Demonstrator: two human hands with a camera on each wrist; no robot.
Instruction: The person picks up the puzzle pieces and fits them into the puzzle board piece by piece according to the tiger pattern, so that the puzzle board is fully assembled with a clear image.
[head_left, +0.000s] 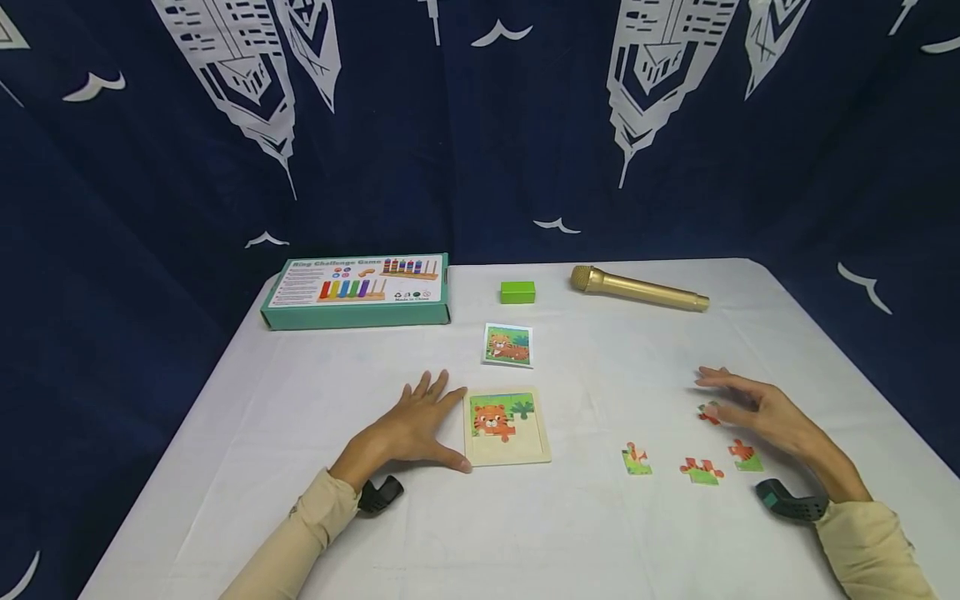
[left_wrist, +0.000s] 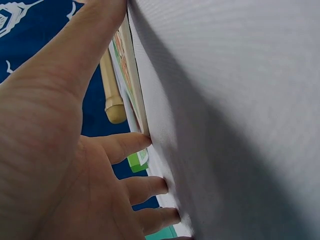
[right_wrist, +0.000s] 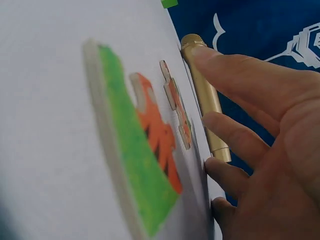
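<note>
A wooden puzzle tray (head_left: 521, 451) lies flat in front, with tiger-face pieces (head_left: 492, 420) and a green leafy piece filling its upper part and bare wood below. Spread beside its left edge is my left hand (head_left: 411, 423), thumb and index fingertip right at the frame. My right hand (head_left: 772, 417) is held over a small red puzzle piece (head_left: 707, 414), thumb apart from the straight fingers and nothing between them. Closer to me lie an orange-striped piece (head_left: 746, 457), an orange-and-green piece (head_left: 702, 472) and another piece (head_left: 637, 460). The striped piece (right_wrist: 142, 150) looms large in the right wrist view.
Behind the tray lies a tiger picture card (head_left: 508, 345), with a green block (head_left: 517, 292) farther back. A teal game box (head_left: 356, 292) stands at the back left, a gold microphone (head_left: 641, 289) at the back right. Dark blue printed cloth (head_left: 525, 150) hangs behind the table.
</note>
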